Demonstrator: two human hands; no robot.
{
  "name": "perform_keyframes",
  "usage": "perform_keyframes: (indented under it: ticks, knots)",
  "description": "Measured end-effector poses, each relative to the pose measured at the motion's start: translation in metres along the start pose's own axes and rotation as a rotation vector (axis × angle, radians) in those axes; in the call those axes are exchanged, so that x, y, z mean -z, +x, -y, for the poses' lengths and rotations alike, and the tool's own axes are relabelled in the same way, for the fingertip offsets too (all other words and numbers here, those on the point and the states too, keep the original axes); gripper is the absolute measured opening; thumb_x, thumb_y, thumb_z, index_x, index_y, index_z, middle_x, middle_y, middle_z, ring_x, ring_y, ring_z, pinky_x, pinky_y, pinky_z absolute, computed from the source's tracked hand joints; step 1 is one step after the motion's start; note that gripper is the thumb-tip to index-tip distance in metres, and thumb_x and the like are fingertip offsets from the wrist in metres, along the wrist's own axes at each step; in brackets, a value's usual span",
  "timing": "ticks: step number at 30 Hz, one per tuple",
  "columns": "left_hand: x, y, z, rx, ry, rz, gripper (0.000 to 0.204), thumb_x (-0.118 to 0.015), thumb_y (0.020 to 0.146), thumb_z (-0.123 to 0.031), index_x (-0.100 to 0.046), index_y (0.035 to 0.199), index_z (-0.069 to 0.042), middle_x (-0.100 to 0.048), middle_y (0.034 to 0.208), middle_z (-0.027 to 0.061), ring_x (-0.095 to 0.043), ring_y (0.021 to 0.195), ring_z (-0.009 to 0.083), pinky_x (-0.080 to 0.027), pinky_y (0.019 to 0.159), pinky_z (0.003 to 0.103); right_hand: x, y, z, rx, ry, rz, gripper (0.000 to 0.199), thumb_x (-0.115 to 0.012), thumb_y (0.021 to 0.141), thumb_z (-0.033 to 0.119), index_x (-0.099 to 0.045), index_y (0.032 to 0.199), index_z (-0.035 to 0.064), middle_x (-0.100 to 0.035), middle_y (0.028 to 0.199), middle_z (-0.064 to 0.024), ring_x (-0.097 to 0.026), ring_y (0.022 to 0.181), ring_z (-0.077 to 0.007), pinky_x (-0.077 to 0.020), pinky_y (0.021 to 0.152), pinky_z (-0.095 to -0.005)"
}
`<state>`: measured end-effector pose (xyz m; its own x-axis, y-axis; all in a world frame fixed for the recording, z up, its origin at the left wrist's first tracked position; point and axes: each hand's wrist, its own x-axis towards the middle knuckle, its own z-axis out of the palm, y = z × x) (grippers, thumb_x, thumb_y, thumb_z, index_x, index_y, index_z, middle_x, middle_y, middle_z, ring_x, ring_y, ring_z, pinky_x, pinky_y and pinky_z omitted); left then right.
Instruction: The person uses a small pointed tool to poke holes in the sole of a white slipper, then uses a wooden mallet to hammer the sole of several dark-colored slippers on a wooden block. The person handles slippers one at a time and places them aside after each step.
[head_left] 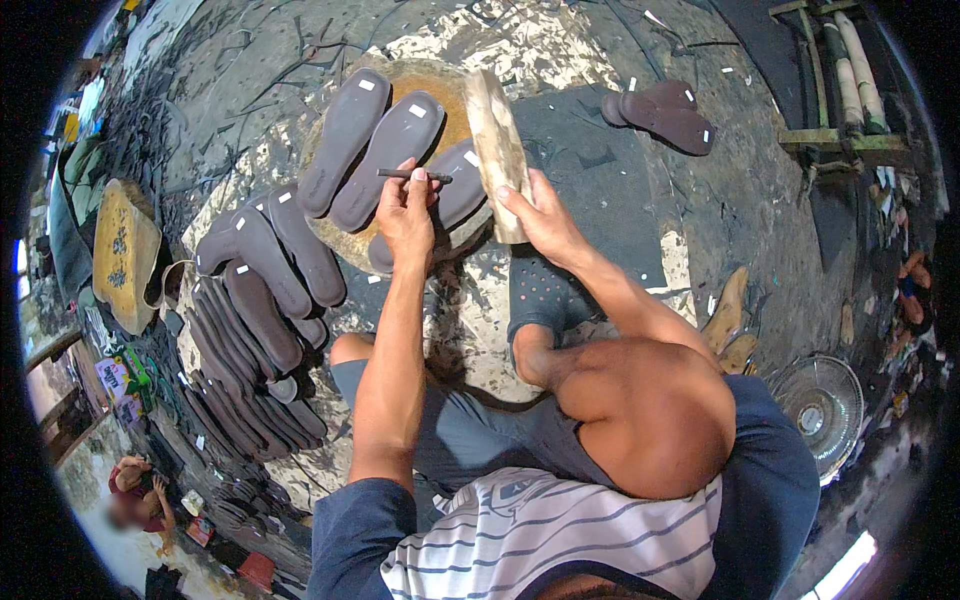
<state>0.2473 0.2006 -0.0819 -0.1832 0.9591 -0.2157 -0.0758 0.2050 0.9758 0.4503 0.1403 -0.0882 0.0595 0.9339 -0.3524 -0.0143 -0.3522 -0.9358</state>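
My left hand (405,222) pinches a short dark rod (415,176), like a punch or a pen, lying crosswise over the shoe soles. In my right hand (542,215) is a long, pale, worn wooden block (496,150), gripped at its lower end. Below both hands sits a round wooden slab (452,92). Two dark grey-brown soles (385,160) lie side by side on it, each with a small white label. Another sole (455,190) lies there too, partly hidden by my left hand and the block.
Several soles (265,310) are stacked on the left, beside another wooden slab (127,255). More soles (665,115) lie on the floor at the far right. A fan (818,415) stands near my right knee, by wooden shoe lasts (728,315). Other people (140,505) sit at the edges.
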Motion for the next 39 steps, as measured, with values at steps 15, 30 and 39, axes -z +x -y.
perform_keyframes:
  ticks: [15, 30, 39]
  knots:
    - [-0.017, -0.007, -0.02, 0.065, -0.175, -0.08, 0.032, -0.066, 0.108, -0.03, -0.069, 0.119, 0.0, -0.072, 0.095, 0.0047, -0.065, 0.081, 0.0088, -0.055, 0.072, 0.025, 0.007, 0.002, 0.008, 0.056, -0.017, 0.028, 0.06, -0.066, 0.105, 0.033, -0.044, 0.144, -0.0057, -0.063, 0.133, -0.0215, -0.062, 0.122, -0.0278, -0.0471, 0.107, -0.0412]
    - [-0.019, 0.016, -0.014, -0.208, 0.482, 0.072, 0.026, -0.067, 0.106, -0.029, -0.075, 0.114, -0.005, -0.079, 0.097, 0.01, -0.075, 0.092, 0.0181, -0.056, 0.085, 0.035, 0.041, 0.003, 0.084, -0.233, 0.178, 0.28, 0.042, -0.068, 0.105, 0.036, -0.056, 0.127, 0.0015, -0.067, 0.09, -0.0055, -0.068, 0.074, -0.0144, -0.0604, 0.065, -0.0332]
    - [-0.022, 0.016, 0.012, -0.671, 0.632, 0.035, 0.014, -0.074, 0.096, -0.013, -0.073, 0.106, -0.004, -0.071, 0.102, 0.0142, -0.066, 0.097, 0.0355, -0.051, 0.086, 0.045, 0.034, -0.018, 0.151, 0.863, -0.279, 0.023, 0.045, -0.066, 0.105, 0.031, -0.055, 0.135, -0.0007, -0.071, 0.112, -0.0143, -0.071, 0.1, -0.0226, -0.0565, 0.091, -0.0389]
